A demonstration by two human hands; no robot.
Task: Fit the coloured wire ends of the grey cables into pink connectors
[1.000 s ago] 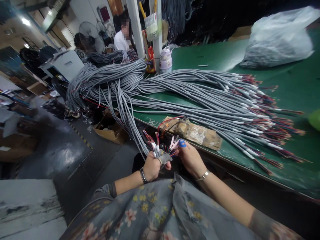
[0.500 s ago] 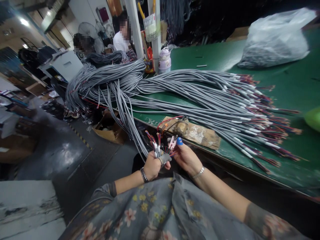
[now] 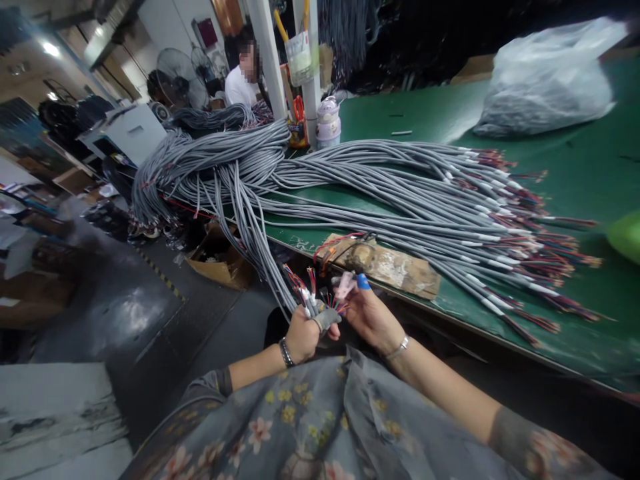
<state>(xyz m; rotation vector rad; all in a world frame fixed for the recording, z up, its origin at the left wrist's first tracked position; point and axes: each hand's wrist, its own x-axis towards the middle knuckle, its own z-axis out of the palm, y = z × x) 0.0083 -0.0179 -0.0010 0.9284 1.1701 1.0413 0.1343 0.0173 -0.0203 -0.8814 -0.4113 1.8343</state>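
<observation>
My left hand (image 3: pixel 303 335) is closed around a small bunch of grey cables (image 3: pixel 270 270), their stripped coloured wire ends (image 3: pixel 303 285) sticking up above my fist. A grey finger cot covers my left thumb. My right hand (image 3: pixel 369 313) is just right of those ends, pinching a small pale connector (image 3: pixel 345 285) between fingertips; a blue cot (image 3: pixel 363 282) covers one finger. Both hands sit in front of the green table's edge, above my lap.
A large pile of grey cables (image 3: pixel 380 193) with coloured ends lies across the green table (image 3: pixel 590 167). A brown cardboard piece (image 3: pixel 395 267) lies near the edge. A plastic bag (image 3: pixel 545 80), a jar (image 3: pixel 329 120), a white post and another person (image 3: pixel 240 80) are farther back.
My right hand has lifted the connector slightly and shifted a little left toward the wire ends. My left hand keeps its grip on the cables.
</observation>
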